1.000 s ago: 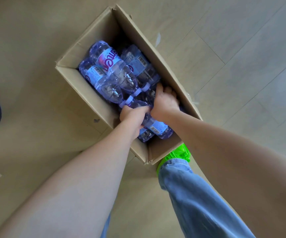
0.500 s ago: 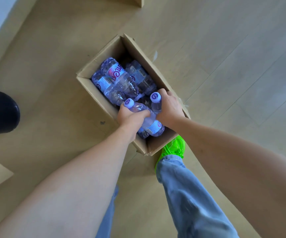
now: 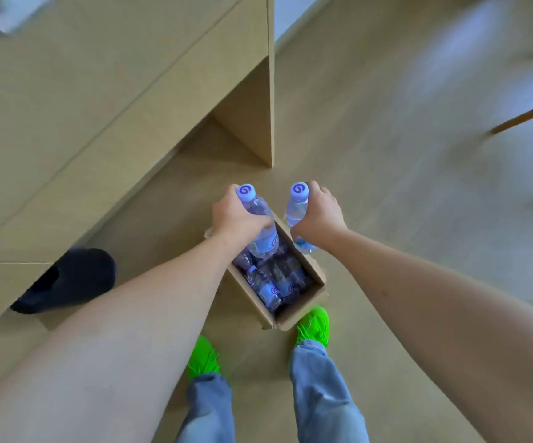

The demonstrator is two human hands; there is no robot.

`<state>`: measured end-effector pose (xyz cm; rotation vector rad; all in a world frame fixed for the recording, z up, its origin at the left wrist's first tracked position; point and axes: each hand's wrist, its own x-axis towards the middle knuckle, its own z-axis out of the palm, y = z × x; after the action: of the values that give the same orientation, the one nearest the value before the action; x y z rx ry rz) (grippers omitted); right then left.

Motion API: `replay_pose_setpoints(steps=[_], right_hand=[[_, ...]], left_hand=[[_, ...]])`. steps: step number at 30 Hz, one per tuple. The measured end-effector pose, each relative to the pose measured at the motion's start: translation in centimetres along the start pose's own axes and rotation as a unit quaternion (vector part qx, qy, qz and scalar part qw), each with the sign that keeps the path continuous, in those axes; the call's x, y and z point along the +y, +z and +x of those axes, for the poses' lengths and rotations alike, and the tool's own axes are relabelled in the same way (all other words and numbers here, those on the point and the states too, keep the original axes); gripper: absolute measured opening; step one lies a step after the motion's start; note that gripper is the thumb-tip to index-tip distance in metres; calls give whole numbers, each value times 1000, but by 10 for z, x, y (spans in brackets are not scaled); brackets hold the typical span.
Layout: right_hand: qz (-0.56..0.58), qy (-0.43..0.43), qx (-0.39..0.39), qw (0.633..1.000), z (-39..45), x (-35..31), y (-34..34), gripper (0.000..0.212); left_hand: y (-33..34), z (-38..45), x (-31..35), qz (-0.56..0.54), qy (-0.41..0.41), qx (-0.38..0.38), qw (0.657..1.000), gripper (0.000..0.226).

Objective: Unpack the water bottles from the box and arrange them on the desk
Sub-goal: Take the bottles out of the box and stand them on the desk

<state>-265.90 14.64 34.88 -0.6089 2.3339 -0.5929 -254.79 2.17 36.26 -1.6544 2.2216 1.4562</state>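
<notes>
2 bottles point(image 3: 263, 225) gripped (1 per hand), above box point(image 3: 303, 310)

Two clear plastic water bottles with purple caps, one point(image 3: 260, 225) left, one point(image 3: 296, 212) right, stand upright above the open brown cardboard box point(image 3: 303, 310), where more bottles point(image 3: 271, 282) lie flat.

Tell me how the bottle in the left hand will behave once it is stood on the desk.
The bottle in the left hand looks full and capped, so probably heavy for its size and fairly firm. It is tall and narrow, so it may tip if nudged. It is round, so laid flat it would likely roll.
</notes>
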Motion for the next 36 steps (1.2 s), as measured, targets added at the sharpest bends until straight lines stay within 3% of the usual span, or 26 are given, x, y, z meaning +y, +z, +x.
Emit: replay_pose_setpoints(steps=[8, 15, 21, 26, 36], right_hand=[[-9, -91, 66, 994, -62, -145, -142, 60], [31, -153, 104, 982, -130, -267, -185, 65], [-10, -217, 115, 969, -187, -381, -162, 75], [21, -254, 78, 964, -217, -465, -112, 65], [-12, -348, 10, 937, -223, -585, 1, 66]], left_hand=[[-136, -70, 136, -14, 108, 70, 992, 57], [-275, -125, 174, -65, 180, 126, 973, 51], [-412, -149, 144, -84, 200, 193, 957, 56], [-509, -166, 86, -70, 197, 264, 942, 53], [-628, -173, -33, -81, 90, 362, 924, 54]])
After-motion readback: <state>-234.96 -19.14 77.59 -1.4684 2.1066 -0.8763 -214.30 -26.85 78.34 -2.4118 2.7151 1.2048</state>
